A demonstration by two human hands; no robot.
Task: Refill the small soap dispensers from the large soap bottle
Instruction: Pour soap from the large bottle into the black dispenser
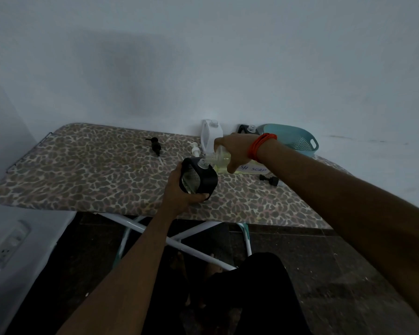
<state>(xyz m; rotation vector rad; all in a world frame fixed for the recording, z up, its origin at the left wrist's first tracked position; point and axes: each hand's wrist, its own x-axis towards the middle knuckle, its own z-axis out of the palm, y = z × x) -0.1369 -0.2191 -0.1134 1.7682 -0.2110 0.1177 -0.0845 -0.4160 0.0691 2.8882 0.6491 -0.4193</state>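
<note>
My left hand (pixel 179 189) grips a small black dispenser (pixel 200 178), tilted, its open neck facing up and right. My right hand (pixel 232 151) holds the large clear soap bottle (pixel 224 162) of yellowish liquid, tipped on its side with its mouth at the black dispenser's neck. A label on the bottle reads "SOAP". A white dispenser (pixel 211 136) stands behind, open-topped. Another black dispenser (pixel 246 129) stands at the back right, partly hidden by my wrist.
All sits on a leopard-print ironing board (pixel 94 180) against a white wall. A black pump head (pixel 155 145) lies mid-board, a white pump (pixel 195 148) by the white dispenser, another black pump (pixel 270 180) at right. A teal colander (pixel 298 139) rests at the back right.
</note>
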